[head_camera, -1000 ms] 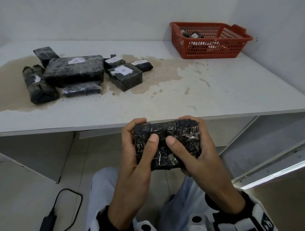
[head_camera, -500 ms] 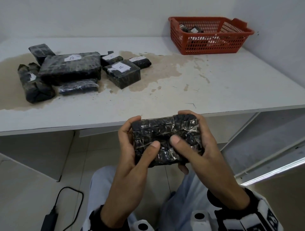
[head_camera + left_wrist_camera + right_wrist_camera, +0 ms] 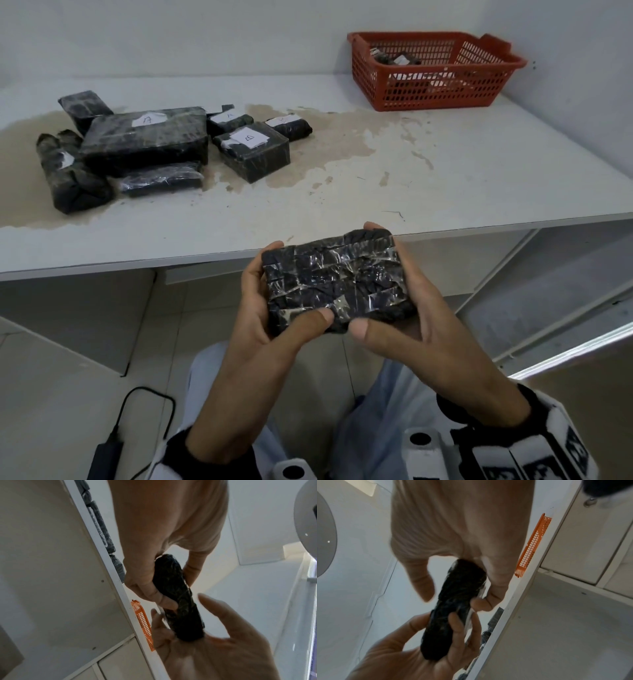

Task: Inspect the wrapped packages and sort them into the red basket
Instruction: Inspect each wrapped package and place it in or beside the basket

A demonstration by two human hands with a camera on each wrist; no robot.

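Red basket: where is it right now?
In the head view the red basket sits on the white table's far right corner by the wall, well apart from the wrapped packages clustered at the left. Some packages already lie inside.

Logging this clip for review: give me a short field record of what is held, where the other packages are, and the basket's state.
held item: black wrapped package, no label visible on the sides in view
hands: left hand and right hand both grip it, below the table edge
unsorted: packages grouped at table's left
red basket: far right corner, some packages inside
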